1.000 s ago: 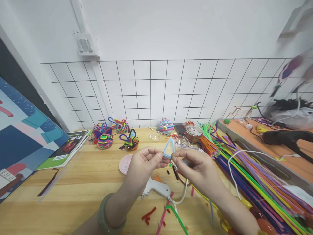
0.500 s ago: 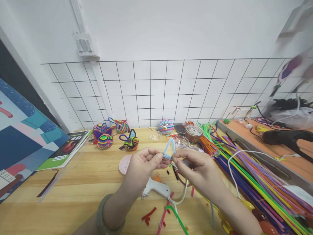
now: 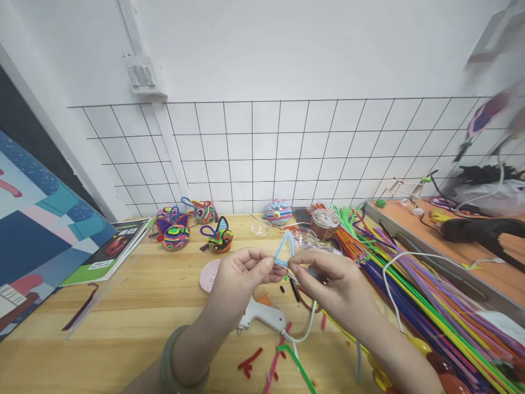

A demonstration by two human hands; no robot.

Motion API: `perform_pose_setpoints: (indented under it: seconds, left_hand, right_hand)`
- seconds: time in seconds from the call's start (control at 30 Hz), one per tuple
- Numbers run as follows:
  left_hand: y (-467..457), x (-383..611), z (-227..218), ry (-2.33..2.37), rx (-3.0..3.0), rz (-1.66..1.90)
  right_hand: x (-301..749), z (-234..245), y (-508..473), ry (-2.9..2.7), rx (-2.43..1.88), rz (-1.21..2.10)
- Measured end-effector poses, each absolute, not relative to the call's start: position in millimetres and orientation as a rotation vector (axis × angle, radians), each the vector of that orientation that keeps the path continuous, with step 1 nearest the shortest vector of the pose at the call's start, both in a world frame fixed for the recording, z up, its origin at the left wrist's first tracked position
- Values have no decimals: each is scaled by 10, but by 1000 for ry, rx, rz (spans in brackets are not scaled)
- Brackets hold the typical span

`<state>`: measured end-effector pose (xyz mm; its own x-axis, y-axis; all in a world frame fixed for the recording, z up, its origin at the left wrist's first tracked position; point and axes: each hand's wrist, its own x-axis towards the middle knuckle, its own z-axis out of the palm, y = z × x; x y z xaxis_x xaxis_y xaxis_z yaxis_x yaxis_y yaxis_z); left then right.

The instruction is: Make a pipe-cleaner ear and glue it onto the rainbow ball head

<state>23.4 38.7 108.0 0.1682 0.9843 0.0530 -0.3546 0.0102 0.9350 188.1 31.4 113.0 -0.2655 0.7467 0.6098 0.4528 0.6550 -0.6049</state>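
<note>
A light blue pipe cleaner (image 3: 284,244), bent into a triangle, stands point-up between my two hands above the table. My left hand (image 3: 246,273) pinches its lower left corner between thumb and fingers. At the lower right corner, my right hand (image 3: 330,279) grips it the same way. Under the right fingers, a small metal tip shows, mostly hidden. Below the hands lies a white glue gun (image 3: 264,316) with its cord curling right. Beside my left hand sits a pink dish (image 3: 208,275) with small clear pieces in it.
Several colourful wrapped ornaments (image 3: 174,235) stand at the back left, and a striped ball (image 3: 279,212) at the back centre. Long pipe cleaners (image 3: 426,295) lie along the right. Red scraps (image 3: 249,360) and a green pipe cleaner (image 3: 299,364) lie in front. A magazine (image 3: 110,251) is at left.
Both hands keep their pinch on the blue triangle, nearly still. My right hand and forearm have shifted very slightly.
</note>
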Motion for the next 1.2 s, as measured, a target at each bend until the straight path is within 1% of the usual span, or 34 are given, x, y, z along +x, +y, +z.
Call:
perform_pose_setpoints:
  seconds: [1.2]
  left_hand:
    - [393, 232, 1072, 807, 1009, 1238]
  right_hand:
    - [1878, 1141, 306, -1964, -938, 311]
